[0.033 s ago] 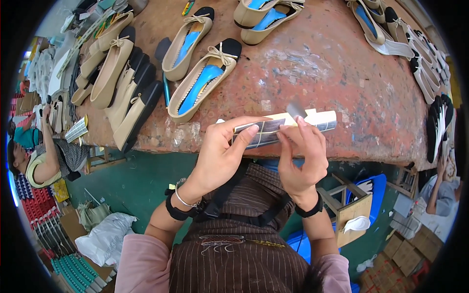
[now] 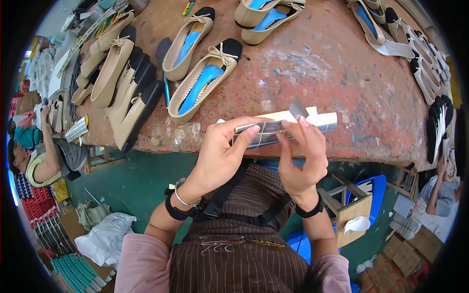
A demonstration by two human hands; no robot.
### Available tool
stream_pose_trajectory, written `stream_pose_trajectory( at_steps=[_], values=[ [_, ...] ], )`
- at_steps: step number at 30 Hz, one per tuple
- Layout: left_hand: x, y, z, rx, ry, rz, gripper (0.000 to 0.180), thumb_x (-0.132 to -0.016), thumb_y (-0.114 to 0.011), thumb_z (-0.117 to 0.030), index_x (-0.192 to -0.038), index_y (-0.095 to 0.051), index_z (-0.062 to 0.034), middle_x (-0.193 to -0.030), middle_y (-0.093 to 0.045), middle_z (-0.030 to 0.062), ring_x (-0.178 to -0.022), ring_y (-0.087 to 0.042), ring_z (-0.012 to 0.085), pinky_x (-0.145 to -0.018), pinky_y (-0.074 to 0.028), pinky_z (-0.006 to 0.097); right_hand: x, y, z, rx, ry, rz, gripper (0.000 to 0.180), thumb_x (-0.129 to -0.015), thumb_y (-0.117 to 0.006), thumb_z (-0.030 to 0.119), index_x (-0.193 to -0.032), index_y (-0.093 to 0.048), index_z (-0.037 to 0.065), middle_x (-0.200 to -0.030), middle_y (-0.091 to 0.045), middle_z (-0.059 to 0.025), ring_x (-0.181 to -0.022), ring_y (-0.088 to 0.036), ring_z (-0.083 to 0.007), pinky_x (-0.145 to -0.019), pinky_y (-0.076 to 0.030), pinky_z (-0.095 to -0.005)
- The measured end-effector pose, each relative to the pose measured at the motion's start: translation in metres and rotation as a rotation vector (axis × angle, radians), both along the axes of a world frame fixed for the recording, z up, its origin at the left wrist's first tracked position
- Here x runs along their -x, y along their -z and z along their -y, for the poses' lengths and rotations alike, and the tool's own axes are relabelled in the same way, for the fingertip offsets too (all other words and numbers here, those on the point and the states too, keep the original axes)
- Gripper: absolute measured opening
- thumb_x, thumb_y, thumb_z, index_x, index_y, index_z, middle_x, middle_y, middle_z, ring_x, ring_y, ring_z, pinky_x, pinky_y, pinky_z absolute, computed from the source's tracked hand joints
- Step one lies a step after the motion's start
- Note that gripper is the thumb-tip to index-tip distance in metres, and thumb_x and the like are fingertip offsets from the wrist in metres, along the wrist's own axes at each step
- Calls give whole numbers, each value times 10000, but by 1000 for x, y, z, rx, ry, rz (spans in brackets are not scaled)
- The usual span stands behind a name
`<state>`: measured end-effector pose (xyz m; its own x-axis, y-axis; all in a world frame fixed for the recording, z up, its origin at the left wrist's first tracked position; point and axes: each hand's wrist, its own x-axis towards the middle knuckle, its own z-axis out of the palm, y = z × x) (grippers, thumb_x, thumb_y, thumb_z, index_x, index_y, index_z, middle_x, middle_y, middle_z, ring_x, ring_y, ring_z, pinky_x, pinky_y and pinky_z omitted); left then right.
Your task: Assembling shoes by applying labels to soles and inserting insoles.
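Observation:
Just over the table's near edge, my left hand (image 2: 220, 151) grips a curled sheet of dark labels (image 2: 265, 134) with pale lines between them, thumb on its front and fingers behind. My right hand (image 2: 305, 154) is closed at the sheet's middle, its thumb and forefinger pinched together. A thin grey label-like piece (image 2: 297, 109) sticks up at its fingertips; its lower end is hidden. The sheet's pale backing (image 2: 320, 120) shows past my right fingers. Beyond my hands lies a beige flat shoe (image 2: 205, 83) with a black toe, a bow and a blue insert.
The worn reddish table (image 2: 293, 73) carries another similar shoe (image 2: 188, 46), a cluster of shoes (image 2: 122, 83) at left and more shoes (image 2: 415, 53) at right. Behind the near shoes lies a dark-handled tool (image 2: 165, 83). A wooden stool (image 2: 354, 219) stands lower right. Another person (image 2: 44, 156) sits at left.
My right fingertips and the grey piece have shifted very slightly to the right along the sheet. My left hand keeps its hold.

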<state>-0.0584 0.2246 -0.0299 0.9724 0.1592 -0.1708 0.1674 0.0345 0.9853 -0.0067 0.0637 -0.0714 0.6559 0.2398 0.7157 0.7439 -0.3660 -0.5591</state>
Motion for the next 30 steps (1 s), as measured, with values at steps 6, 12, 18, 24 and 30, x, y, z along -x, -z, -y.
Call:
stream_pose_trajectory(
  at_steps=[6, 12, 18, 24, 30],
  values=[
    [0, -4, 5, -288, 52, 35, 227, -988, -599, -75, -1170, -701, 13, -816, -726, 76, -664, -511, 60, -596, -444, 267, -3, -4, -6, -73, -78, -22, 514, -754, -758, -143, -1231, -623, -5, -988, -725, -127, -862, -689, -277, -831, -568, -429],
    [0, 2, 9, -58, -41, 69, 225, -1013, -585, -98, -1144, -695, 49, -894, -743, 73, -815, -633, 57, -737, -528, 252, -1, 1, -7, -20, -7, 87, 518, -749, -772, -125, -1224, -640, 33, -960, -717, -107, -871, -694, -253, -843, -573, -448],
    [-3, 8, 0, 164, -72, -32, 267, -1028, -586, -138, -1133, -679, 88, -966, -742, 78, -872, -662, 82, -797, -548, 259, 7, -13, 1, 36, -34, -26, 489, -745, -800, -64, -1193, -664, 78, -941, -744, -71, -1023, -668, -271, -954, -502, -477],
    [-10, 9, -2, 207, -86, -179, 279, -1017, -614, -167, -1107, -699, 83, -961, -744, 76, -862, -662, 73, -769, -555, 253, 4, -40, 7, 198, -36, -238, 802, -796, -735, -75, -1481, -340, 62, -1232, -705, -137, -1322, -510, -434, -1131, -290, -578],
    [-11, 10, 9, 211, -49, -127, 291, -1033, -589, -172, -1181, -670, 65, -1020, -725, 73, -900, -671, 87, -803, -572, 260, -9, -1, -23, -45, -127, -50, 697, -815, -666, -176, -1439, -386, -37, -1223, -669, -242, -1032, -716, -352, -986, -523, -498]
  ],
)
